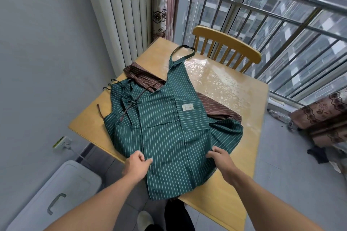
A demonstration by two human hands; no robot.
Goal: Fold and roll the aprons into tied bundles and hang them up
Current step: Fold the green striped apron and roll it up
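Note:
A green apron with white stripes lies spread on the wooden table, its neck loop pointing to the far side and its lower hem hanging over the near corner. Both side flaps are folded inward and its thin ties lie tangled on the left. My left hand pinches the apron's left folded edge near the bottom. On the right folded edge, my right hand grips the cloth with curled fingers. A brown striped apron lies under the green one, showing at the back left and at the right.
A wooden chair stands at the table's far side before a barred window. A radiator runs up the wall at the left. A white lidded bin sits on the floor at the near left, below a wall socket.

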